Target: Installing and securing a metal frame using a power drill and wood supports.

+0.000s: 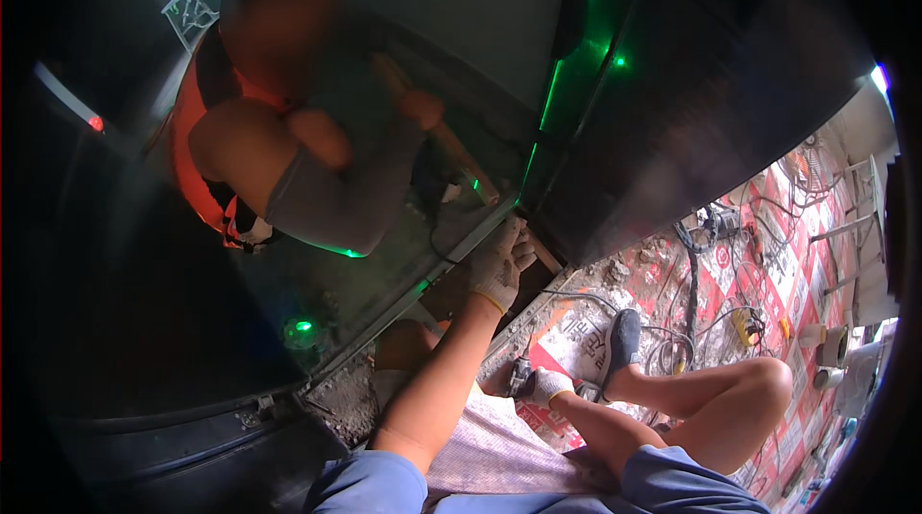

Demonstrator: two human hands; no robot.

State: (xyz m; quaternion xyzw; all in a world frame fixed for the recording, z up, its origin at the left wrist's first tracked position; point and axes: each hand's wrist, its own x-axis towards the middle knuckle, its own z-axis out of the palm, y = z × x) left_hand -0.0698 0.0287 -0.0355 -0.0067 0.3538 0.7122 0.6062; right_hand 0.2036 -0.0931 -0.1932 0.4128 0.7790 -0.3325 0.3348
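Note:
My left hand (499,272), in a pale work glove, reaches to the corner where a metal floor track meets a dark upright panel (653,130). Its fingers are curled; what they grip, if anything, is hidden. Just right of those fingers runs a narrow brownish strip (545,253). Lower down, my right hand (551,385), gloved too, is closed round a dark power tool (521,378) that looks like a cordless drill, held low beside my leg. A bright green laser line falls on the panel's edge above my left hand.
Across the track (384,317) crouches a co-worker in an orange vest (197,149), holding a wooden bar (447,144). A glowing laser level (303,331) stands at left. Rubble (341,403) lies along the track. Cables (691,293) and a yellow tool (744,327) litter the red-and-white floor covering.

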